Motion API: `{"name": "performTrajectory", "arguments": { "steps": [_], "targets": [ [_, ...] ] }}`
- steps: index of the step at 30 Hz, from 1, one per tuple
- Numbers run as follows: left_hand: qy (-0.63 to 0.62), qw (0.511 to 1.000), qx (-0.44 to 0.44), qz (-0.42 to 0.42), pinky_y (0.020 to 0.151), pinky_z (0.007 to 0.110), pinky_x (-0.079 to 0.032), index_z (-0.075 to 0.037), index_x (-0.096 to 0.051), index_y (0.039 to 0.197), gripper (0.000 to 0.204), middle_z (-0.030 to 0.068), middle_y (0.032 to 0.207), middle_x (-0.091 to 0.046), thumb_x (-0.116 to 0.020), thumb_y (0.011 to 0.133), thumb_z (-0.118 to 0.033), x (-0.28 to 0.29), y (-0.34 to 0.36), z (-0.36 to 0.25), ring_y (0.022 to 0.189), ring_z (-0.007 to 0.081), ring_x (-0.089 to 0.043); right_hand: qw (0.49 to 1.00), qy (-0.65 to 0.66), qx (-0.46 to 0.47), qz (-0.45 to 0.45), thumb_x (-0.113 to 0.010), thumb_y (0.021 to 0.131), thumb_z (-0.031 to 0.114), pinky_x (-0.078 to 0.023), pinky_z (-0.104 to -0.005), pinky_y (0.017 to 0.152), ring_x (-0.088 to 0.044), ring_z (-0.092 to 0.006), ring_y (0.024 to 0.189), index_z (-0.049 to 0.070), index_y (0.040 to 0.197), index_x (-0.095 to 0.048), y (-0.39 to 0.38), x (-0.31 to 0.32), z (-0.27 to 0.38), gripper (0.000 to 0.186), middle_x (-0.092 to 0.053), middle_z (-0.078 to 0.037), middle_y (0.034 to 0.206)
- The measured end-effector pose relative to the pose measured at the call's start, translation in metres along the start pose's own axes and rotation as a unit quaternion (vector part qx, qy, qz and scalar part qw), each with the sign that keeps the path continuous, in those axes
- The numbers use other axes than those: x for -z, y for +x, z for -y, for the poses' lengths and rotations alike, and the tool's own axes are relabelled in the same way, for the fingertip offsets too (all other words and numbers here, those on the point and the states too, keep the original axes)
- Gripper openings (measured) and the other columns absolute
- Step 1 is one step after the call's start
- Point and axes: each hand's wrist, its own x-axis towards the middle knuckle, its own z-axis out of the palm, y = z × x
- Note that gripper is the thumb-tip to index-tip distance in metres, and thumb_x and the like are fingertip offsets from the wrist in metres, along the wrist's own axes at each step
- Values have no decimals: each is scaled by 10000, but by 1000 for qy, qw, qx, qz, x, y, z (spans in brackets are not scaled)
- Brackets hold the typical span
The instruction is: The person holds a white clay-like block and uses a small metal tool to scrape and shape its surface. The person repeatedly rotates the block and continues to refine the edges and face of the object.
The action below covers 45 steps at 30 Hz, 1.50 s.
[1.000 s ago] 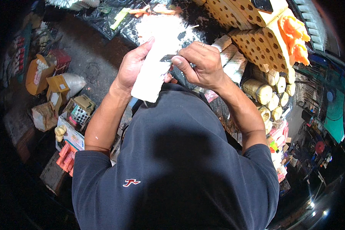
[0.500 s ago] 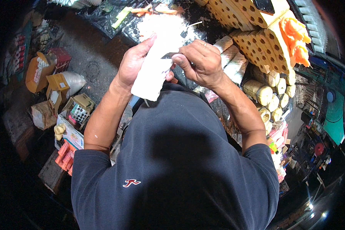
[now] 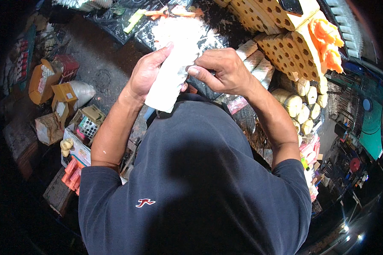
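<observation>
Upper ctr frame: my L hand [image 3: 148, 71] curled round white pc [image 3: 167, 80], R hand [image 3: 221, 70] pinching mostly hidden blade [image 3: 187, 67] at its edge.

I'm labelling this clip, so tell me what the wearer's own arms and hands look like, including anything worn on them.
Both the left hand and right hand are ungloved, and the forearms are bare. A dark, short-sleeved shirt covers the upper arms; its left chest has a small red mark edged in white.
</observation>
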Motion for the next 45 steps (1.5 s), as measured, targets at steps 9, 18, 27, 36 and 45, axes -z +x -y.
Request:
{"name": "performTrajectory", "arguments": {
  "steps": [9,18,27,36,45],
  "targets": [
    [-72,996,-11,55,701,431,-661,11,-568,1426,499,179,1134,-725,-356,1214,-387,10,4,4,881,280,-731,990,24,-57,-130,-781,1029,221,-519,-359,605,-670,-212,638,29,909,-796,-6,-11,9,227,-705,-92,731],
    [-77,995,-4,66,696,429,-662,5,-562,1447,511,179,1146,-733,-351,1210,-395,10,6,4,864,284,-745,994,-21,-49,-99,-809,996,235,-550,-389,616,-696,-259,640,65,888,-798,-7,-14,17,201,-713,-92,736],
    [-50,995,-6,81,706,410,-668,15,-558,1449,508,191,1172,-738,-367,1211,-391,8,4,5,875,275,-757,991,-25,-53,-120,-792,995,190,-480,-369,556,-630,-238,595,33,873,-757,-18,-20,28,202,-662,-89,701],
    [-49,997,-26,53,881,353,-638,23,-598,1428,473,148,1171,-737,-394,1214,-347,11,6,9,978,225,-737,979,-126,56,-153,-852,919,183,-443,-373,539,-584,-215,583,54,868,-743,-16,-25,41,177,-628,-63,700],
    [-19,998,-37,-52,858,325,-659,7,-613,1424,443,110,1159,-749,-415,1214,-330,-6,1,6,975,162,-754,995,-67,32,-70,-837,939,170,-455,-387,555,-570,-236,573,33,872,-741,-14,-24,37,180,-581,-77,662]
  ]
}}
